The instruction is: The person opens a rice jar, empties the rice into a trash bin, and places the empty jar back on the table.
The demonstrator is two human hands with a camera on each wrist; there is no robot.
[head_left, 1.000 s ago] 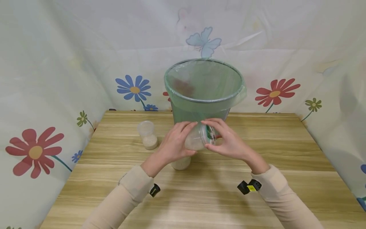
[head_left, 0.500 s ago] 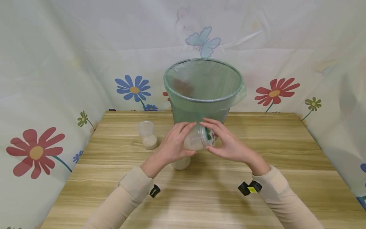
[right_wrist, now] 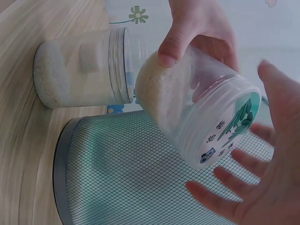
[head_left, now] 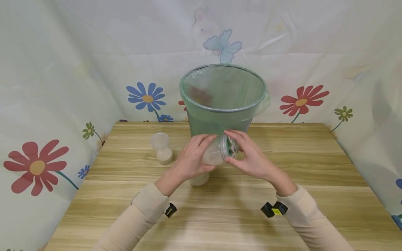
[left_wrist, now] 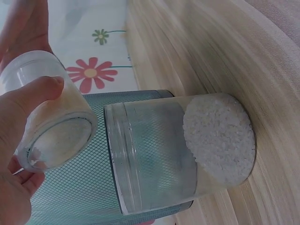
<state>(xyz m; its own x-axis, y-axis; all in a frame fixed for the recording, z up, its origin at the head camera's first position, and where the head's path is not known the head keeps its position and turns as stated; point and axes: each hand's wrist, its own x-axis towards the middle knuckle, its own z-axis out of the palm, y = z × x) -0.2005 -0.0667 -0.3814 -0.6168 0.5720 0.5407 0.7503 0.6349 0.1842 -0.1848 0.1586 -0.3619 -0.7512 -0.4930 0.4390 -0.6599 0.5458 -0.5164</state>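
Observation:
My left hand (head_left: 190, 155) grips a clear plastic jar (head_left: 213, 153) partly filled with white rice-like grains, tilted so its lid points right. A green-and-white label covers the lid (right_wrist: 230, 125). Around this lid my right hand (head_left: 249, 155) is spread, fingers apart and fairly straight in the right wrist view, thumb on the opposite side. Below the left hand, a second clear jar (left_wrist: 220, 138) with grains stands upright on the table, partly hidden by that hand in the head view. Another open-looking jar (head_left: 164, 154) with grains stands farther left.
A mesh wastebasket (head_left: 216, 123) lined with a translucent green bag stands directly behind the hands. The wooden table (head_left: 298, 160) ends at a flower-printed curtain (head_left: 150, 62) at the back and both sides.
Both hands stay in nearly the same place before the basket. The right hand's fingers shift slightly around the lid, and the jar turns a little; the standing jars have not moved.

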